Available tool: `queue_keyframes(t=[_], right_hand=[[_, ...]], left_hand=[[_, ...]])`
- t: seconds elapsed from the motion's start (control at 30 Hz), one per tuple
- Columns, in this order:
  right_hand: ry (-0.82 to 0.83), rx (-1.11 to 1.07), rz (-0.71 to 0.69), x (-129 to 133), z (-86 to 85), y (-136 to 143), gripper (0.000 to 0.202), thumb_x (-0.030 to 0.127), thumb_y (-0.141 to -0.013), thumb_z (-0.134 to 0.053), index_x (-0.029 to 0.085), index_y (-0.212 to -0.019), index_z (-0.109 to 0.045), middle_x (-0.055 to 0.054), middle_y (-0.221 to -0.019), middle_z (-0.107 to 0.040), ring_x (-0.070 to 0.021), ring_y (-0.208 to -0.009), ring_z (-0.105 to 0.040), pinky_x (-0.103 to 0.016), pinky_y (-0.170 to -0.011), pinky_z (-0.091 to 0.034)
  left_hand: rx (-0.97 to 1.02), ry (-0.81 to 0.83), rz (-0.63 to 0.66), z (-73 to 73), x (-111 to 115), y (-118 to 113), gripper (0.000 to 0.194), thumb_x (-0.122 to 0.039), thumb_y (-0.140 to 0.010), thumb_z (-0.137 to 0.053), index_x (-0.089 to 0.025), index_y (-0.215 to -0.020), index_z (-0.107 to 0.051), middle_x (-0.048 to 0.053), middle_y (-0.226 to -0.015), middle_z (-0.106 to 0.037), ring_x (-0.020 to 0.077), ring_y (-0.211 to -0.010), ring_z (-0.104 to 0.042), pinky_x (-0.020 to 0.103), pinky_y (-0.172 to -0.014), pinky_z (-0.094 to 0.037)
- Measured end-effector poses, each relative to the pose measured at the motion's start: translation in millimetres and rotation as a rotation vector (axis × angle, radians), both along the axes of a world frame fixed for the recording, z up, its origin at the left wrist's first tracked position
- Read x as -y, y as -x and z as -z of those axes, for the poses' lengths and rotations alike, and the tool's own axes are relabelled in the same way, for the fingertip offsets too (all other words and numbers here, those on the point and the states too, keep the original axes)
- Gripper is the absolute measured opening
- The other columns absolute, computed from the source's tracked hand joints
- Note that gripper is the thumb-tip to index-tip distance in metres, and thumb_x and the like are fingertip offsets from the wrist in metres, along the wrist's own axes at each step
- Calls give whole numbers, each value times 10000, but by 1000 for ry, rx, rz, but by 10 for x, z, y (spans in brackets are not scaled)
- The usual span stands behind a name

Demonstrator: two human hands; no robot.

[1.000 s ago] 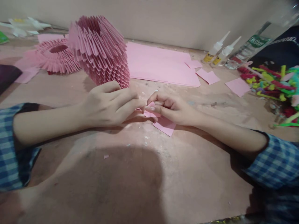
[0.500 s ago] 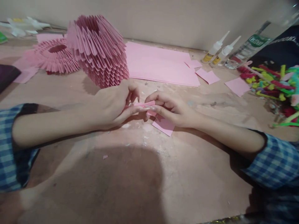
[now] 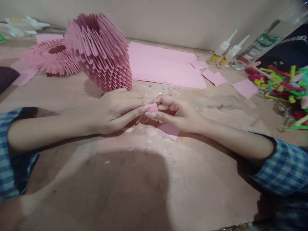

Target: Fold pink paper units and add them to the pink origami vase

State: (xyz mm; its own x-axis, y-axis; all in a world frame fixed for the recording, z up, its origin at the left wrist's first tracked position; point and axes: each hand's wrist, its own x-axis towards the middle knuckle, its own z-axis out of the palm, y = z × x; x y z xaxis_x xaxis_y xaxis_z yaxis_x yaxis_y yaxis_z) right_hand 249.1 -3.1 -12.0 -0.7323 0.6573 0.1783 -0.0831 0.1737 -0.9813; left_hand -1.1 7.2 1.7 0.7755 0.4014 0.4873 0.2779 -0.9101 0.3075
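Between my fingertips is a small folded piece of pink paper [image 3: 153, 108]. My left hand [image 3: 120, 111] pinches its left side with thumb and fingers. From the right, my right hand [image 3: 178, 111] grips the same piece between thumb and fingers. A flat pink paper slip [image 3: 169, 131] lies on the table just below my right hand, partly covered by it. Behind my left hand stands a tall pink model of folded paper pieces [image 3: 103, 54], leaning to one side.
A pink folded-paper ring [image 3: 64, 61] lies at the back left. Pink sheets [image 3: 163, 65] and small paper pieces [image 3: 215, 78] lie behind my hands. Two glue bottles [image 3: 220, 53], a clear bottle [image 3: 261, 45] and colourful fuzzy sticks [image 3: 281, 85] are at right.
The pink paper has turned and now looks like a smaller, more compact fold. My left fingers, raised and curled before, have come down against it.
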Motion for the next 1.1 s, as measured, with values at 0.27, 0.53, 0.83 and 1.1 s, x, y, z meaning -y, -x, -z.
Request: queue_keyframes(t=[0.27,0.53,0.83,1.1], right_hand=[[105,-38,15,-24,3,-11,194,388,-1023,-797,199,-1062,-774,-41,-1125,-858,-166,-1069,-818,-351,-1027,-666],[23,10,134,-49,-39,-36,254,441,-969,-857,200,-1007,-788,-33,-1032,-799,-146,-916,-752,-289,-810,-653],[77,-62,257,7,-32,46,387,545,-939,-874,212,-1034,-701,-18,-993,-781,-159,-904,-755,-296,-812,-651],[35,-107,324,-69,36,35,426,510,-908,-906,224,-969,-596,-13,-1018,-756,-145,-858,-715,-308,-793,-649]], left_hand=[[-34,156,17,-20,-5,27,440,-315,-1189,-400,-240,-794,-577,-7,-695,-636,152,-629,-575,340,-619,-399],[47,130,-75,-17,-34,-8,528,-657,-1139,-453,-235,-844,-571,-3,-700,-614,157,-603,-510,356,-610,-382],[-7,306,-17,-9,46,-85,415,-378,-1186,-465,-217,-927,-747,43,-970,-750,190,-919,-663,318,-828,-508],[80,331,-122,-5,21,-71,331,-390,-1151,-563,-215,-919,-722,13,-890,-737,191,-900,-656,303,-839,-509]])
